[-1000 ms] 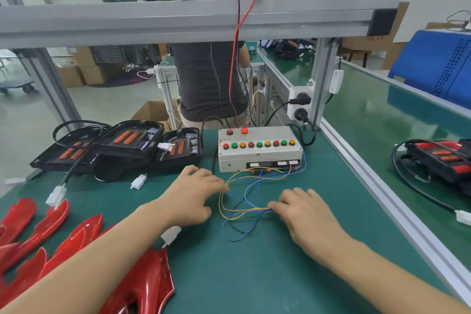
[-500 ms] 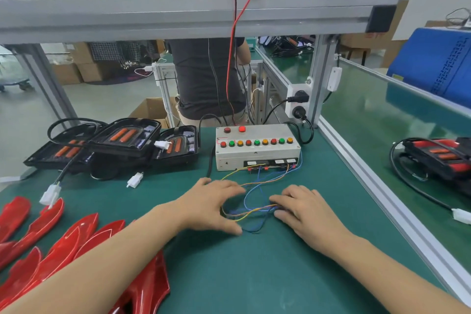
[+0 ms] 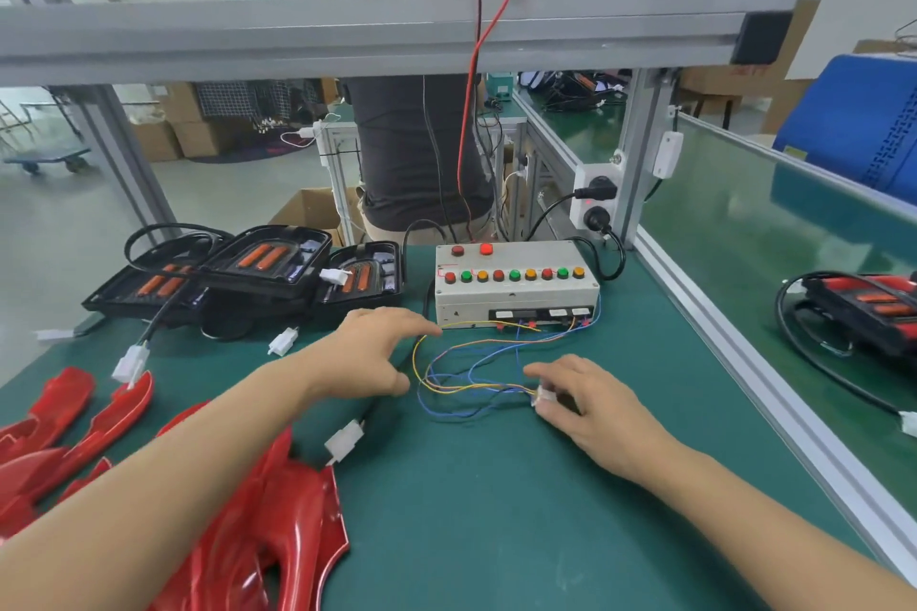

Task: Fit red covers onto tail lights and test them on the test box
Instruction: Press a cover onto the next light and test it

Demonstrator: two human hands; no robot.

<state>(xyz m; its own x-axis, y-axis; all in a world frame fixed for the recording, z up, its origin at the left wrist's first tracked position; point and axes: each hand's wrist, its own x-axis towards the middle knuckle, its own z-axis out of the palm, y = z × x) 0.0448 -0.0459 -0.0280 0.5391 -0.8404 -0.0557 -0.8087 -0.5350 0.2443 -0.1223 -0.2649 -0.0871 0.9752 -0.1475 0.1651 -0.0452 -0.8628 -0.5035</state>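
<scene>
Here the right hand (image 3: 590,407) pinches a half-hidden white connector (image 3: 545,395); left hand (image 3: 369,352) hovers, grip slack, empty.

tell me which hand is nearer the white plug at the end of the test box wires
Right. The right hand pinches the white plug between thumb and fingers. The left hand is apart from it, across the loop of coloured wires, nearer the test box.

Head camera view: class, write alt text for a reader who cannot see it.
On a green bench, the right hand pinches a small white plug on thin coloured wires running from a button-covered test box. The left hand hovers open beside them; red covers lie nearer, black tail lights behind.
</scene>
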